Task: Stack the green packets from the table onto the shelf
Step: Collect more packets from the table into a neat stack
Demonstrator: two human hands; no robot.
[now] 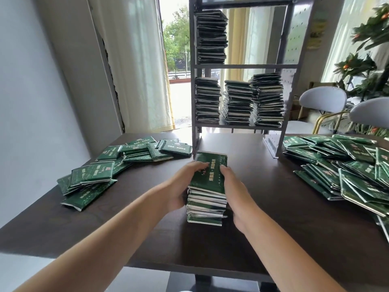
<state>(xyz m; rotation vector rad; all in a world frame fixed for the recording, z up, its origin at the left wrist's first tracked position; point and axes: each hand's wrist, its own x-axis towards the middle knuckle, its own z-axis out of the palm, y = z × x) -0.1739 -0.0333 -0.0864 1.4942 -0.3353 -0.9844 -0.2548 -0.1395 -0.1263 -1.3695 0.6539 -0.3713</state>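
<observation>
Centre of frame: tall stack of green packets (207, 192) standing on the dark table (273, 207), just in front of the shelf (244, 66). Left hand (185, 182) cupped vs. the stack's left side, fingers curled over the top packet. Right hand (233, 190) clamps the right side, fingers on top too. Both hands holding the stack between them; can't tell if it's lifted off the table yet.

Progress, judging by layout:
- Done: lower shelf level has 3 stacks (237, 102), full width. Upper level has 1 stack (211, 36), left end; rest of that level open.
- Left: loose pile at left of frame (109, 165), bigger loose pile at right (347, 171), plus the stack in hand.

Approx. halfway, maybe a bit under. Stack in hand prob. goes to upper level, beside the one there.
</observation>
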